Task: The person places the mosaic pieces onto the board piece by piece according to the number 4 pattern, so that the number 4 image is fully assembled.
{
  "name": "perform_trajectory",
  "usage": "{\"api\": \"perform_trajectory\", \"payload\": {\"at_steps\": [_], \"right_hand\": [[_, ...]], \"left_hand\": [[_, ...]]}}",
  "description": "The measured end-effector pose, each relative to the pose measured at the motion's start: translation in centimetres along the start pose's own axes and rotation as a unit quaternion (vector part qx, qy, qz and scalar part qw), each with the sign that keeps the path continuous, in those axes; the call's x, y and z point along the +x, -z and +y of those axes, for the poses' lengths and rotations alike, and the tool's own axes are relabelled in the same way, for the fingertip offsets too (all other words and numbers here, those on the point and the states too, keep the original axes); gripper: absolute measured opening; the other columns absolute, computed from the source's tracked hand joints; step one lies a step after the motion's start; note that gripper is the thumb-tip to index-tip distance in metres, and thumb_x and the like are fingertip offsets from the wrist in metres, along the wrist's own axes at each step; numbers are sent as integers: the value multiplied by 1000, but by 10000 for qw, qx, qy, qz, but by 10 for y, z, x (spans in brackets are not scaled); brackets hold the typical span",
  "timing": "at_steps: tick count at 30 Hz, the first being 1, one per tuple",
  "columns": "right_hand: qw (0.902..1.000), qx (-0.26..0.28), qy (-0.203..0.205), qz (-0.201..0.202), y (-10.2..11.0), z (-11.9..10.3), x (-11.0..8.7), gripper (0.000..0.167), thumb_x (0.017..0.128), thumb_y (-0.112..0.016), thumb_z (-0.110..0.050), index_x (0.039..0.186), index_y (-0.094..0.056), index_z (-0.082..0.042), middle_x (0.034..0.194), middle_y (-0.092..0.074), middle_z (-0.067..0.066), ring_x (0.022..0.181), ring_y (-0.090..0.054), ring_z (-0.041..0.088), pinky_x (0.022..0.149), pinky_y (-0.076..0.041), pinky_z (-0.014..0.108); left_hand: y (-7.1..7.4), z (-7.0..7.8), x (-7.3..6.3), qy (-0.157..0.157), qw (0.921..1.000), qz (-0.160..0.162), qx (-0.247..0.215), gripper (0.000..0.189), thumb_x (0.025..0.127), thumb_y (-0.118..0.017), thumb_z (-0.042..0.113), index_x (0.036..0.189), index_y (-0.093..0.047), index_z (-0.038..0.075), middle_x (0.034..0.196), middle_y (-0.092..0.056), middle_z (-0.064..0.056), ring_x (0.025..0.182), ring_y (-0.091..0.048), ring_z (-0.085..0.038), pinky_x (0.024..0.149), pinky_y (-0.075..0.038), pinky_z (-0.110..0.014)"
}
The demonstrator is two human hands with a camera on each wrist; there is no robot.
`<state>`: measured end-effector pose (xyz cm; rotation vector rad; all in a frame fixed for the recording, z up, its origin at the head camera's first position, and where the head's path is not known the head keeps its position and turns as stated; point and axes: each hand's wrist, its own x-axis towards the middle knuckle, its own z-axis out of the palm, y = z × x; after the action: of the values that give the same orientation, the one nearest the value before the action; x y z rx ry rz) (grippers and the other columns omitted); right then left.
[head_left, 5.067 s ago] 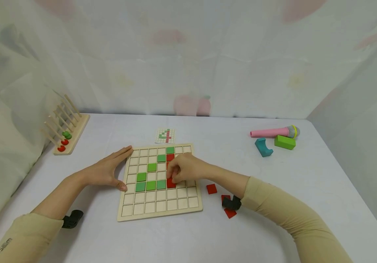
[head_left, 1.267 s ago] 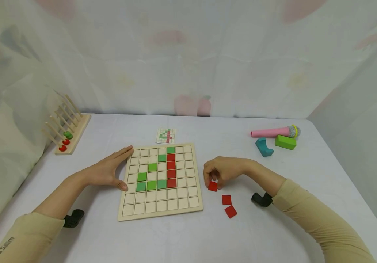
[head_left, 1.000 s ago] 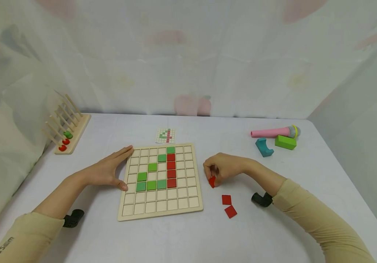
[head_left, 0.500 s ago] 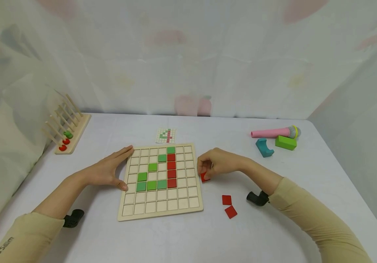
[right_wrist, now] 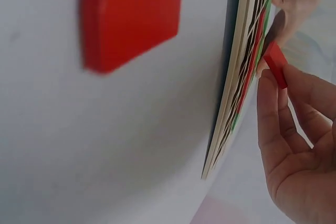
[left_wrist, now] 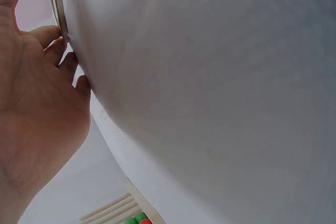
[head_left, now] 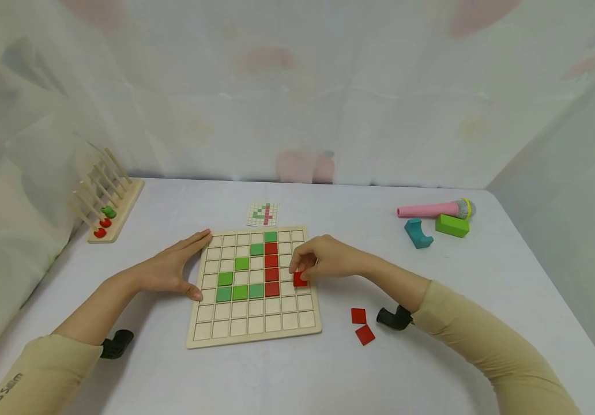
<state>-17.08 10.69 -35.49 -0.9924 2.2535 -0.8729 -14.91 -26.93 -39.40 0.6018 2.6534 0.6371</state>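
Observation:
A wooden grid board (head_left: 255, 340) lies on the table, with green tiles (head_left: 225, 279) in a stepped line and row, and a column of red tiles (head_left: 271, 260). My right hand (head_left: 328, 257) pinches a red square tile (head_left: 300, 279) between thumb and fingers, over the right part of the board. The right wrist view shows that tile (right_wrist: 275, 65) tilted at the fingertips. My left hand (head_left: 169, 268) rests spread at the board's left edge, thumb and fingertips touching the rim. In the left wrist view its fingers (left_wrist: 67, 66) reach the board's edge.
Two loose red tiles (head_left: 358, 316) lie right of the board. A small pattern card (head_left: 263, 214) sits behind it. A peg rack with beads (head_left: 121, 210) stands back left. At the back right are a pink toy microphone (head_left: 427, 210), a green block (head_left: 452, 225) and a teal arch block (head_left: 418, 233).
The right hand left a red tile in the column, picked another red tile off the table, and carried it left over the board. The left hand stayed at the board's edge.

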Motion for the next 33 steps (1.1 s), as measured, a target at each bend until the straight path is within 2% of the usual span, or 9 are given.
{"api": "perform_trajectory", "payload": {"at_steps": [5,13,22,33], "right_hand": [[9999,169,-2,1,-7,-11,6,21,86,-67,0,103,-74,-11,100,-75,2,84,-63,5,77,-54,17],[9993,354,-87,-19,-20,-22,16,20,83,-72,0,99,-75,-13,94,-73,-1,80,-64,5,76,-55,18],[9997,151,-171,-53,-33,-34,22,16,81,-75,-2,94,-75,-13,85,-74,-1,75,-63,3,71,-53,16],[9998,8,-167,59,-44,-39,22,15,81,-73,0,88,-75,-13,81,-73,-1,72,-61,2,68,-51,15]], "left_hand": [[0,-1,0,2,10000,4,41,140,55,-86,64,159,-13,5,168,-7,-15,154,-9,-46,118,-17,-68],[1,1,0,17,10000,-5,22,140,55,-86,64,159,-13,5,169,-7,-15,154,-8,-46,119,-16,-68],[1,1,1,2,10000,0,8,140,55,-86,64,159,-13,5,168,-7,-15,154,-9,-46,118,-16,-68],[1,1,1,43,10000,-1,34,140,55,-86,63,159,-13,6,169,-7,-15,154,-9,-46,118,-17,-69]]}}
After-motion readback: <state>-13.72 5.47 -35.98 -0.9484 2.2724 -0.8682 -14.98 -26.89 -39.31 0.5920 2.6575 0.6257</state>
